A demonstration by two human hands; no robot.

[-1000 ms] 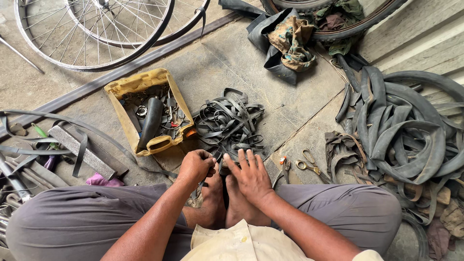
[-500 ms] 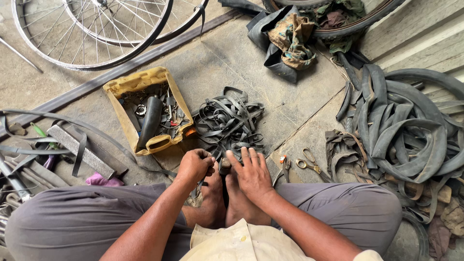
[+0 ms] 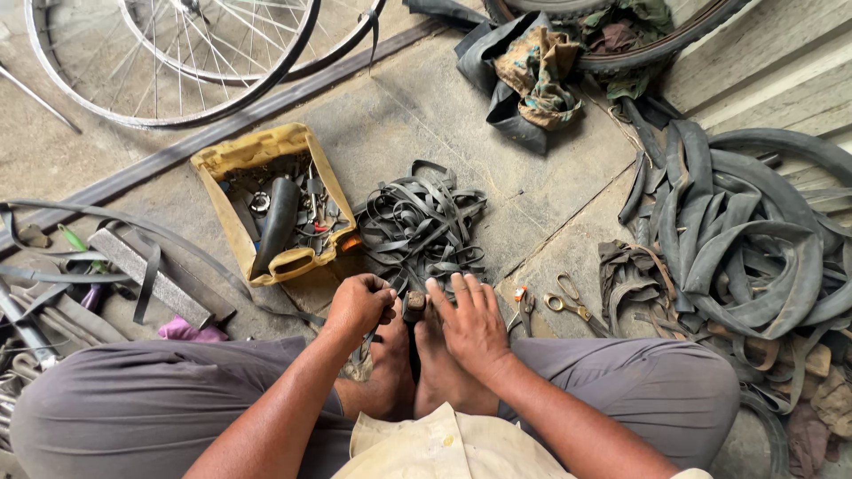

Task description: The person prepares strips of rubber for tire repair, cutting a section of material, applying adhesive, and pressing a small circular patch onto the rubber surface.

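I sit cross-legged on a concrete floor with my bare feet (image 3: 417, 372) together in front of me. My left hand (image 3: 357, 303) is curled in a fist over my toes, gripping something I cannot make out. My right hand (image 3: 472, 321) lies flat, fingers spread, pressing down beside a small brown block (image 3: 414, 305) held between both hands. A tangle of black rubber strips (image 3: 422, 226) lies just beyond my fingers.
A yellow tray (image 3: 238, 160) of small tools stands to the left front. Scissors (image 3: 568, 304) and pliers (image 3: 524, 306) lie to the right. Old inner tubes (image 3: 745, 239) pile at the right, bicycle wheel rims (image 3: 177, 62) at the back, metal bars (image 3: 133, 266) at the left.
Both hands have stayed over my toes with only slight shifts of the fingers. Nothing else has moved.
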